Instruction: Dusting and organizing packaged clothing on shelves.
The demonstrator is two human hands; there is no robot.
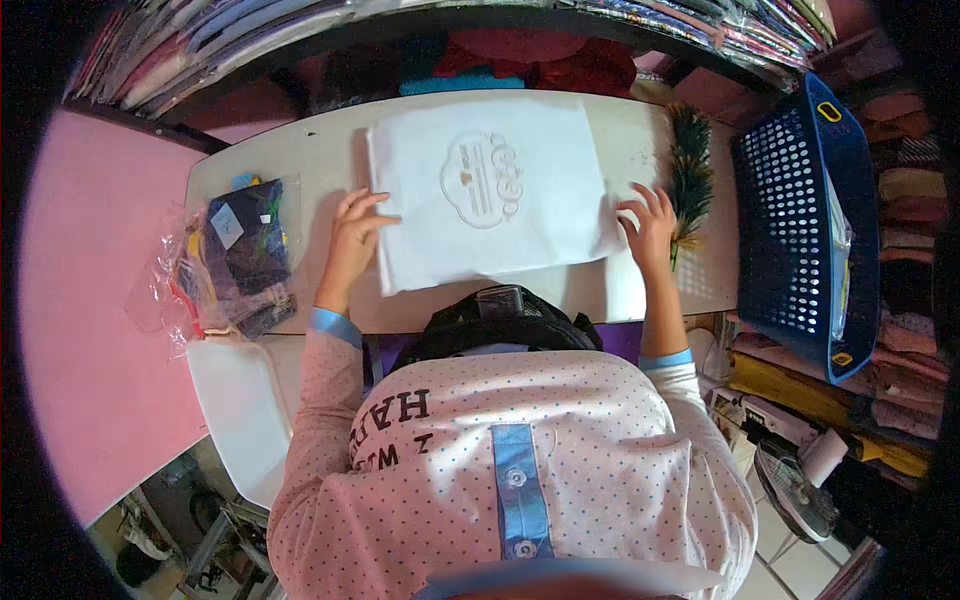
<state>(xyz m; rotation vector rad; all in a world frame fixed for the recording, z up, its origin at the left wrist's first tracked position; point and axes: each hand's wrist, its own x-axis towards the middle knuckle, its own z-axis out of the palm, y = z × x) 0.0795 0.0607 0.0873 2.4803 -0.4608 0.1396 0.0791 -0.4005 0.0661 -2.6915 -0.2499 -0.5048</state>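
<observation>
A folded white cloth [420, 259], probably a shirt, lies flat on the white table before me. Its upper face carries a printed design with writing. My left hand [358, 229] is at the cloth's left edge, fingers spread and fingertips reaching just over it. Beside the right edge is my right hand [649, 221], its fingers bent and apart, with the thumb close to the lower right corner. Whether that thumb touches the cloth I cannot tell.
Packaged dark clothing [259, 255] in clear plastic lies at the table's left. Green artificial foliage [688, 165] lies right of my right hand. A blue perforated basket [780, 225] stands at the right end. Bagged garments [240, 37] fill a shelf above the table's far side.
</observation>
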